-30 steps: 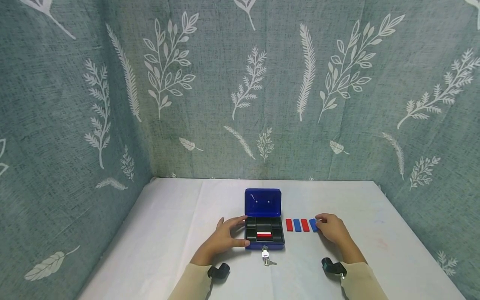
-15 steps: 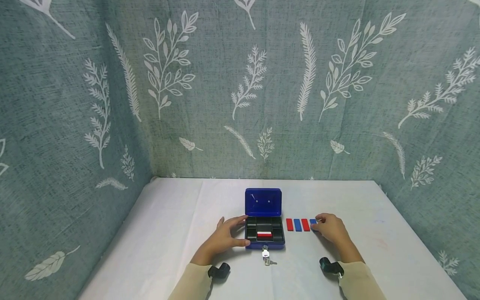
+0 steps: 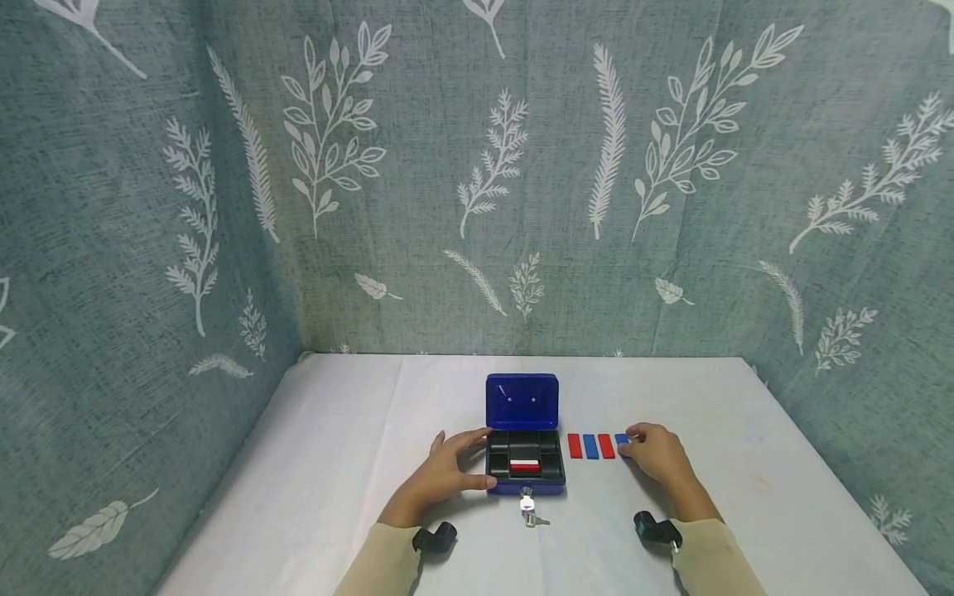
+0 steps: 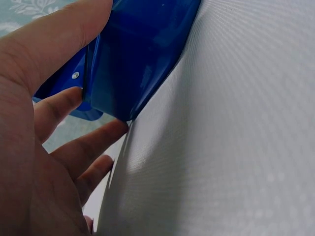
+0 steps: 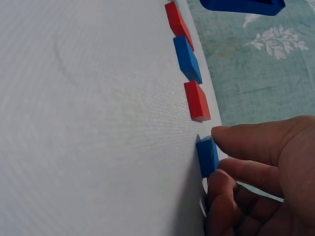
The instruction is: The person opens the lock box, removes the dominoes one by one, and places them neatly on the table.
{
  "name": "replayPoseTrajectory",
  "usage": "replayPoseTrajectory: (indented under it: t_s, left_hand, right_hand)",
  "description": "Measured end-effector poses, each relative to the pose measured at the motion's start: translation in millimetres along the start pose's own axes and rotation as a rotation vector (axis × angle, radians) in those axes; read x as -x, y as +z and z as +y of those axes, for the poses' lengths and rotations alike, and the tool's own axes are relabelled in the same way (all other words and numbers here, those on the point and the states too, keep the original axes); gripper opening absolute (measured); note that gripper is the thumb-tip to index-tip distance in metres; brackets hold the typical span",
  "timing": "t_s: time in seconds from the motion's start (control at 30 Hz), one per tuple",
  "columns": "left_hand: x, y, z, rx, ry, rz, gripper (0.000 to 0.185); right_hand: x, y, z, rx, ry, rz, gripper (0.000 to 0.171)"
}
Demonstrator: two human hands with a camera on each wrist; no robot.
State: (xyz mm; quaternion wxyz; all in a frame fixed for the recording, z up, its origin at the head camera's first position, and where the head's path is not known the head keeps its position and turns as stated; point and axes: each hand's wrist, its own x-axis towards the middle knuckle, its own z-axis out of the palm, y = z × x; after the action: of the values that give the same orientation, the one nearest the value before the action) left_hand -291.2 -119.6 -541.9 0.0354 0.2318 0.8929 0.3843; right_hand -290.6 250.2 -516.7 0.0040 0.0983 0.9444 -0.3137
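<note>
A blue cash box (image 3: 527, 489) stands on the white table with its lid (image 3: 522, 401) raised. A red and white piece (image 3: 525, 466) lies in the middle compartment of its black tray. Keys (image 3: 528, 511) hang at the front lock. My left hand (image 3: 441, 473) holds the box's left side, thumb at the front corner and fingers at the back. At the right end of a row of blocks, my right hand (image 3: 659, 454) pinches a blue block (image 5: 207, 156) between thumb and fingers. That block stays on the table, partly covered by the hand.
Left of the held block lie a red block (image 3: 607, 446), a blue block (image 3: 591, 446) and another red block (image 3: 575, 445), side by side and apart. A patterned curtain (image 3: 447, 182) closes off the table's back and sides.
My right hand's thumb and fingers have moved left onto the end blue block, which looks straighter and is more covered. The left hand and the box have stayed put.
</note>
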Motion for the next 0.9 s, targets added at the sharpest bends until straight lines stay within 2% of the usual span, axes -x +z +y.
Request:
replayPoseTrajectory:
  t_s: [0.37,0.63,0.9]
  left_hand:
    - [0.0,0.3,0.6,-0.008,0.001,0.009,0.087]
    - [0.1,0.2,-0.4,0.003,0.013,0.011,0.086]
    - [0.4,0.0,-0.6,0.005,0.011,0.006,0.087]
  right_hand:
    - [8,-4,-5,-0.088,0.04,0.005,0.038]
    - [14,-5,-19,-0.105,-0.059,0.011,0.035]
    - [17,4,-36,-0.09,-0.1,-0.037,0.035]
